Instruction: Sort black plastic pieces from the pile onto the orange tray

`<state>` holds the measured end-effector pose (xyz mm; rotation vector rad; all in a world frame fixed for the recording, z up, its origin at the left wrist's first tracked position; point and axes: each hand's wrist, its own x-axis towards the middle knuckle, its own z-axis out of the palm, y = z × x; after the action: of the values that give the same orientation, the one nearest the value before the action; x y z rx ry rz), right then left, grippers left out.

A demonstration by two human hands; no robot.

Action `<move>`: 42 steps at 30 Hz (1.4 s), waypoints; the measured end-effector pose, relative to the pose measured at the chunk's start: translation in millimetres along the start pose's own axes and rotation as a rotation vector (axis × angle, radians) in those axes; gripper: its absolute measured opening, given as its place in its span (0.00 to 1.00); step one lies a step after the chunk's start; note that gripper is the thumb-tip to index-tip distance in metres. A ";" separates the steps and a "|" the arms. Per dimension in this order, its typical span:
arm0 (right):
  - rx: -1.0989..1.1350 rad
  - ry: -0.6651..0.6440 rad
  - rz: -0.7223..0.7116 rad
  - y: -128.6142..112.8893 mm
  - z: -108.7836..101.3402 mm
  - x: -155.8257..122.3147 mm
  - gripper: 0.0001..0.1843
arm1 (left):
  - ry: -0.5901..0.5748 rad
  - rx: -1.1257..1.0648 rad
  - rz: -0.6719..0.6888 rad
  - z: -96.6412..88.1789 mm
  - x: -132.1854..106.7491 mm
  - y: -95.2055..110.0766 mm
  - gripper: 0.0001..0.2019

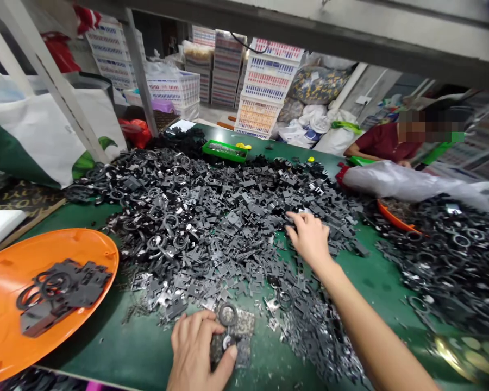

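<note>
My left hand (198, 350) is at the near edge of the green table (146, 353), fingers curled round a small stack of flat black plastic parts (232, 336), thumb pressed on a ring-shaped piece. My right hand (309, 236) reaches forward into the big heap of black plastic pieces (212, 217), palm down, fingers bent and touching loose pieces; whether it grips one is hidden. An orange tray (8, 282) at the near left carries a few black rings and plates (61, 290).
A second heap of black rings (452, 255) lies to the right. A green tray (224, 150) sits at the far side. Another person in a dark red shirt (381, 142) sits at the far right behind a plastic bag (407, 182). White crates (269, 81) are stacked behind.
</note>
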<state>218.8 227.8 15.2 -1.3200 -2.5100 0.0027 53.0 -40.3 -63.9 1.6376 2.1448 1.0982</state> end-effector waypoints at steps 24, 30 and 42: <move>0.566 -0.096 -0.392 -106.9 -10.9 -142.0 0.16 | -0.191 -1.174 -0.549 -29.9 22.0 42.6 0.24; 0.434 -0.135 -0.410 -94.8 -6.1 -161.2 0.12 | -0.296 -0.949 -0.496 -30.6 -0.4 27.3 0.23; 0.199 -0.368 -0.456 -103.0 7.0 -158.3 0.13 | -0.444 -0.297 -0.189 -42.8 10.0 5.0 0.12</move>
<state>218.1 41.9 -18.9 -0.6989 -2.9684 0.4186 28.1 -48.9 -28.3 1.3584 1.7175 0.8498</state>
